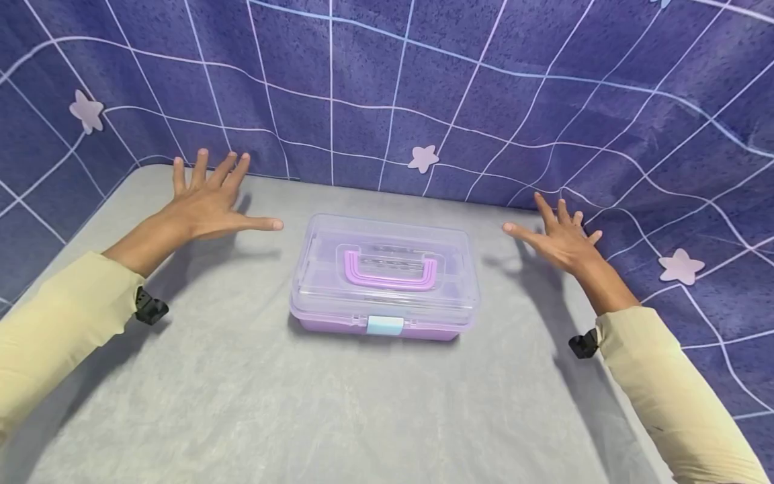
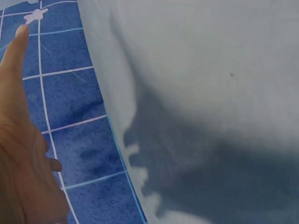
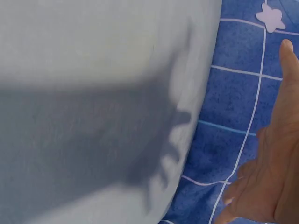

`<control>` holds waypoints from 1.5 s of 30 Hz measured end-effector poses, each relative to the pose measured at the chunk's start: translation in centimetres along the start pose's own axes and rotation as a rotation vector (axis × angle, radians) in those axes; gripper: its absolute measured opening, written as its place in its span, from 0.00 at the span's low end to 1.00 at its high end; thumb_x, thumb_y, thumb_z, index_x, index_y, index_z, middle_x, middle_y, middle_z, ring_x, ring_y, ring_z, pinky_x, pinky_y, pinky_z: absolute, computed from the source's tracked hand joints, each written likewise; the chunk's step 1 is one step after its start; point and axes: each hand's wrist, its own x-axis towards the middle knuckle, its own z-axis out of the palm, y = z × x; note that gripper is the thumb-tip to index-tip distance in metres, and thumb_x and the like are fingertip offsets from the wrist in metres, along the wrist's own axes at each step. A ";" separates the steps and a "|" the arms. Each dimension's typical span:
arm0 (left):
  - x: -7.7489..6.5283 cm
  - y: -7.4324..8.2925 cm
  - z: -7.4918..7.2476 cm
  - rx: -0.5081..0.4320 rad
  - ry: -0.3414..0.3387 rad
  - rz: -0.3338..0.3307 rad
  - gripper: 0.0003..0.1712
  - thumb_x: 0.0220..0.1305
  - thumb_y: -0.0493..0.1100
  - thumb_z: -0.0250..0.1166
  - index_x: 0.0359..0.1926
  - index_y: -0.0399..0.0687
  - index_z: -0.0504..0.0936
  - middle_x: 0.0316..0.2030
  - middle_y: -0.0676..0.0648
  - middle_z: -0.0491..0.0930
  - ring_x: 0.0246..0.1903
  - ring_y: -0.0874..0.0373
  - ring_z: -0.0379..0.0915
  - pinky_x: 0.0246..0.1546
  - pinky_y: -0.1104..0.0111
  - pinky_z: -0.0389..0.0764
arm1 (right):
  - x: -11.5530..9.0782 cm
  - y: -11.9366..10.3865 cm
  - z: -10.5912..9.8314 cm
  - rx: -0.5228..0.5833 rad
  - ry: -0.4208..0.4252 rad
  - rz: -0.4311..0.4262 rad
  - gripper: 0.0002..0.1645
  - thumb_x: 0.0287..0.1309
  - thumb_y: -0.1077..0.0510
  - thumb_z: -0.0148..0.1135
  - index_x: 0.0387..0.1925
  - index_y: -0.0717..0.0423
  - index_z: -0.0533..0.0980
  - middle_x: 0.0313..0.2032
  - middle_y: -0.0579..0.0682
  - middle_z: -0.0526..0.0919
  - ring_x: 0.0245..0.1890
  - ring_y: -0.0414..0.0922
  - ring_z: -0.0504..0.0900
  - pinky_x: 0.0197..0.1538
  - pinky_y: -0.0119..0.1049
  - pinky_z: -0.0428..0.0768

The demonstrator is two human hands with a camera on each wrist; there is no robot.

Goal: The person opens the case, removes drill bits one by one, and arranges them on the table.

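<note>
A purple plastic storage box (image 1: 381, 333) with a clear, closed lid sits in the middle of the table. Its purple carry handle (image 1: 390, 281) lies folded flat on the lid, and a pale blue latch (image 1: 385, 325) is at the front. Thin objects show faintly through the lid. To the box's left, my left hand (image 1: 208, 205) hovers over the table with fingers spread, touching nothing. My right hand (image 1: 562, 238) is held likewise to the right of the box, fingers splayed and holding nothing. Each wrist view shows its own hand, left (image 2: 28, 154) and right (image 3: 275, 154), near the table's edge.
The grey-covered table (image 1: 363, 410) casts back shadows of both arms. Behind it and along its sides hangs a blue grid-patterned curtain (image 1: 375, 81) with pale stars. A small black device (image 1: 150, 306) is strapped at the left cuff, another black device (image 1: 584, 344) at the right.
</note>
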 end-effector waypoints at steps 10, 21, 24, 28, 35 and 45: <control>-0.8 2.1 -1.0 -0.041 0.027 0.056 0.79 0.63 0.93 0.57 0.93 0.58 0.28 0.93 0.38 0.33 0.89 0.26 0.14 0.81 0.27 0.10 | -1.5 -1.5 0.4 0.080 -0.083 -0.045 0.72 0.68 0.08 0.48 0.92 0.31 0.24 0.90 0.66 0.23 0.89 0.79 0.33 0.80 0.88 0.47; -2.1 5.9 -2.2 -0.085 0.076 0.169 0.77 0.64 0.90 0.61 0.94 0.54 0.39 0.93 0.38 0.44 0.91 0.28 0.27 0.85 0.29 0.18 | -3.0 -2.5 1.9 0.141 -0.039 -0.141 0.66 0.75 0.17 0.52 0.94 0.40 0.36 0.87 0.77 0.51 0.85 0.77 0.59 0.83 0.79 0.59; -2.4 7.0 -2.4 -0.096 0.081 0.202 0.76 0.64 0.89 0.62 0.94 0.53 0.41 0.92 0.37 0.46 0.91 0.28 0.30 0.86 0.29 0.21 | -3.6 -2.7 2.3 0.170 -0.035 -0.157 0.64 0.77 0.19 0.53 0.94 0.42 0.38 0.88 0.74 0.54 0.81 0.76 0.67 0.81 0.77 0.64; -2.9 8.3 -2.6 -0.098 0.077 0.234 0.75 0.64 0.89 0.61 0.94 0.53 0.43 0.92 0.38 0.48 0.91 0.30 0.34 0.87 0.30 0.24 | -4.3 -3.1 2.9 0.221 -0.033 -0.170 0.62 0.77 0.21 0.56 0.94 0.44 0.44 0.87 0.68 0.60 0.81 0.74 0.71 0.80 0.75 0.69; -4.0 10.7 -2.9 -0.072 0.092 0.312 0.74 0.63 0.88 0.65 0.93 0.52 0.48 0.92 0.41 0.51 0.91 0.33 0.42 0.89 0.32 0.32 | -6.3 -4.1 4.3 0.343 -0.059 -0.201 0.57 0.76 0.26 0.64 0.92 0.43 0.55 0.79 0.67 0.74 0.61 0.62 0.89 0.52 0.55 0.93; -5.4 13.6 -3.0 -0.085 0.077 0.395 0.76 0.60 0.88 0.67 0.94 0.55 0.48 0.91 0.44 0.55 0.91 0.37 0.46 0.90 0.35 0.32 | -8.9 -4.6 6.1 0.479 -0.125 -0.280 0.44 0.81 0.39 0.67 0.86 0.52 0.66 0.63 0.67 0.86 0.41 0.49 0.91 0.35 0.45 0.93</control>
